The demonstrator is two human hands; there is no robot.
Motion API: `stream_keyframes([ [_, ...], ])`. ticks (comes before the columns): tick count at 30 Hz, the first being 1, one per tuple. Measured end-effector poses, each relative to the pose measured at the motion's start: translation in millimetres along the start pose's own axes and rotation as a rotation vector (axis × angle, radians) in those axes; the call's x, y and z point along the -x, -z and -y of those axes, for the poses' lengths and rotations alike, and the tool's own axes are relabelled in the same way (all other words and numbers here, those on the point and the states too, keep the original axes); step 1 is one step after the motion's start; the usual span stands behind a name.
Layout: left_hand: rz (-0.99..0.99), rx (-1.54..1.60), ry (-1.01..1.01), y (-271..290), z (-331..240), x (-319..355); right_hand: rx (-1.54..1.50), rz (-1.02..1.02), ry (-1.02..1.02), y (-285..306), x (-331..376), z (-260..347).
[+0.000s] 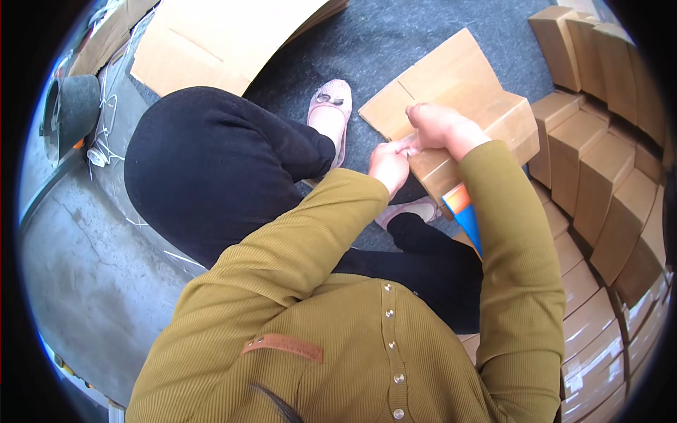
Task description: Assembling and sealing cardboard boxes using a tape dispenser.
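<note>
A brown cardboard box (486,144) sits tilted between my knees, one wide flap (430,81) standing out on its far side. At the box's left corner, my left hand (389,168) is closed on the edge. My right hand (443,128) lies over the top of the box, its fingers curled down on the same corner and its thumb pointing left. The fingertips of both hands meet there; whether anything small is pinched between them is hidden. Below the box, beside my right forearm, shows a blue and orange flat-sided item (465,215), partly covered.
Brown cartons (589,162) are stacked in rows along the right, some taped (596,366). A large cardboard sheet (211,42) lies at the far left on the dark floor covering (381,42). A dark bucket (74,113) and white cord (106,141) are at the left on grey concrete.
</note>
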State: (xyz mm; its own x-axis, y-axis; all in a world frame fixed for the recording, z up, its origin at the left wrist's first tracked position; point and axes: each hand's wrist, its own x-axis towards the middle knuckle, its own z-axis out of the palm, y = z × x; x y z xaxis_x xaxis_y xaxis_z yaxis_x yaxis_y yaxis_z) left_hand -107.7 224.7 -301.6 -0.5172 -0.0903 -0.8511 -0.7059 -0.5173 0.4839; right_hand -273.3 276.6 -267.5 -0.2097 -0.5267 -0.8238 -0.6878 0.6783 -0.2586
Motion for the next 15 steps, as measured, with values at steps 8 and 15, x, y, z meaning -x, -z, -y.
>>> stream_keyframes([
  [8, 0.129, -1.032, -0.160, 7, -33, 56, -0.133, 0.046, -0.050, 12, 15, -1],
  [15, 0.161, -1.111, -0.154, 6, -42, 60, -0.153, 0.026, -0.081, 10, 17, -3],
])
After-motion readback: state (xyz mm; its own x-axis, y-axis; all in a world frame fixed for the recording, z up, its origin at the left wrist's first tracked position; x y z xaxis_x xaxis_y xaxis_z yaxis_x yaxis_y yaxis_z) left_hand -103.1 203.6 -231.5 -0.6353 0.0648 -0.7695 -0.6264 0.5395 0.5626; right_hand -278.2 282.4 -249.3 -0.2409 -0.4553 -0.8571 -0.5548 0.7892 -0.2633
